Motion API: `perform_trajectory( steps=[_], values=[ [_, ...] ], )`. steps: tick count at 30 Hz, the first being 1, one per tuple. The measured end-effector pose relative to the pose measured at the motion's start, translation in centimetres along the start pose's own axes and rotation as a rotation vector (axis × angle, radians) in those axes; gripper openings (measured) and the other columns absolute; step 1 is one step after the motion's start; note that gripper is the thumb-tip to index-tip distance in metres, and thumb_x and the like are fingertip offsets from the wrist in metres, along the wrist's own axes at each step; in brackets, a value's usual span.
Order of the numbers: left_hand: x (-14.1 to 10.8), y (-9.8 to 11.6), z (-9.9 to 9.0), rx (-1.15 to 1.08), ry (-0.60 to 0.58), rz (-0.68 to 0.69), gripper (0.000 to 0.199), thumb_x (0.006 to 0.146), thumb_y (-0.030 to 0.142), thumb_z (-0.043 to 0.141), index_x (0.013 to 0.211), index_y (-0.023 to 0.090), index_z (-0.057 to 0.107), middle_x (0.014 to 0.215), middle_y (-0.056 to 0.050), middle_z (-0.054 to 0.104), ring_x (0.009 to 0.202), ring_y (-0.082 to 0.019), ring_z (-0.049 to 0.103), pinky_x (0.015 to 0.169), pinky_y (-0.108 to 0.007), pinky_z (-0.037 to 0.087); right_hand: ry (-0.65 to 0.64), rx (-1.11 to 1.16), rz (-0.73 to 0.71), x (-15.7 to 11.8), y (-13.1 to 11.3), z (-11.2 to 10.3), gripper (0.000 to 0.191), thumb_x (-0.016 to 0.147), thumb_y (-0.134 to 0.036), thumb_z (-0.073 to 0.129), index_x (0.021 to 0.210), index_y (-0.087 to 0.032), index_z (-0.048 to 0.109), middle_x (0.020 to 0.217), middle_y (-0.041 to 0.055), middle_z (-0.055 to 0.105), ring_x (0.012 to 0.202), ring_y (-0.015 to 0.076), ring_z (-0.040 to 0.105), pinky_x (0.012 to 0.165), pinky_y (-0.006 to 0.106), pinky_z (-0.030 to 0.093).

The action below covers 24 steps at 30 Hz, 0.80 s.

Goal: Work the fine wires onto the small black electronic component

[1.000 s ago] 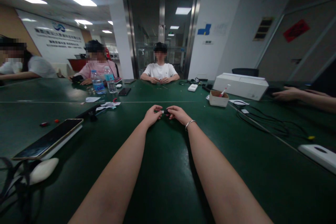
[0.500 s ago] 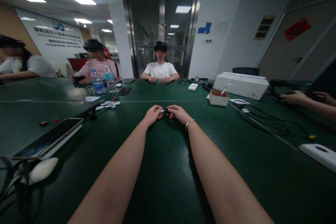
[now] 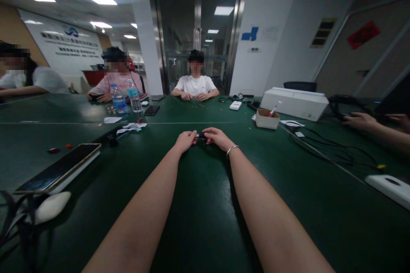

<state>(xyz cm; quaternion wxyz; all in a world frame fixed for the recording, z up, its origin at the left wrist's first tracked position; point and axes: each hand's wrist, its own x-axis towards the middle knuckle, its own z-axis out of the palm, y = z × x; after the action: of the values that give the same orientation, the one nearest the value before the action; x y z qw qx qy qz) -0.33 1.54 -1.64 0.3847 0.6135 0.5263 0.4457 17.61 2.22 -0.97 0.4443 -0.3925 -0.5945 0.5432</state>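
Note:
Both my arms reach out over the green table point(image 3: 205, 204). Between my fingertips is a small dark object with a silvery end point(image 3: 201, 135); it is too small for me to name its kind. My left hand point(image 3: 186, 141) pinches the silvery end on its left side. The fingers of my right hand point(image 3: 218, 137) are closed round the black part, and a silver bracelet point(image 3: 232, 151) circles that wrist. My fingers hide part of the object, which is held just over the tabletop.
At left lie a phone point(image 3: 60, 168) on a white box and a pale mouse-shaped item point(image 3: 53, 207). Two water bottles point(image 3: 133, 96) stand farther back. On the right are a small carton point(image 3: 267, 119), a long white box point(image 3: 294, 103) and black cables point(image 3: 336, 147). Several people sit around.
The fingers of my left hand have drawn in slightly lower on the silvery end. My right hand stays in nearly the same place.

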Motion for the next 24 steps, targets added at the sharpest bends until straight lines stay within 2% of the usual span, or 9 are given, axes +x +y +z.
perform_trajectory(
  steps=[4,8,14,24],
  values=[
    [0.07,0.11,-0.13,0.048,-0.002,-0.018,0.034,0.082,0.043,0.054,0.064,0.016,0.064,0.057,-0.003,0.062,0.055,-0.014,0.059,0.061,-0.024,0.044,-0.019,-0.019,-0.014,-0.08,-0.13,-0.01,0.017,0.081,-0.007,0.06,0.096,-0.015,0.063,0.068,-0.0004,0.065,0.046,0.0046,0.054,0.049,0.015,0.051],
    [0.19,0.25,0.04,0.054,0.051,-0.057,0.037,0.083,0.041,0.051,0.059,0.016,0.062,0.055,-0.004,0.063,0.052,-0.014,0.059,0.06,-0.024,0.044,-0.026,-0.007,-0.044,-0.06,-0.06,-0.02,0.021,0.079,-0.006,0.061,0.097,-0.016,0.062,0.069,-0.0024,0.061,0.047,0.0047,0.054,0.049,0.017,0.052],
    [0.59,0.11,0.34,0.01,0.083,-0.104,0.036,0.083,0.038,0.05,0.058,0.015,0.062,0.062,-0.008,0.066,0.055,-0.017,0.061,0.061,-0.028,0.047,-0.055,-0.001,-0.067,-0.28,-0.09,-0.05,0.025,0.077,-0.007,0.061,0.1,-0.017,0.061,0.07,-0.0033,0.058,0.05,0.0045,0.053,0.051,0.017,0.052],
    [0.43,0.89,0.35,0.037,0.093,-0.172,0.034,0.084,0.033,0.044,0.06,0.014,0.061,0.069,-0.011,0.068,0.059,-0.017,0.064,0.061,-0.027,0.049,-0.067,-0.04,-0.102,-0.7,-0.59,0.04,0.029,0.075,-0.004,0.061,0.1,-0.018,0.06,0.088,0.0007,0.06,0.054,0.004,0.054,0.051,0.016,0.051]
  ],
)
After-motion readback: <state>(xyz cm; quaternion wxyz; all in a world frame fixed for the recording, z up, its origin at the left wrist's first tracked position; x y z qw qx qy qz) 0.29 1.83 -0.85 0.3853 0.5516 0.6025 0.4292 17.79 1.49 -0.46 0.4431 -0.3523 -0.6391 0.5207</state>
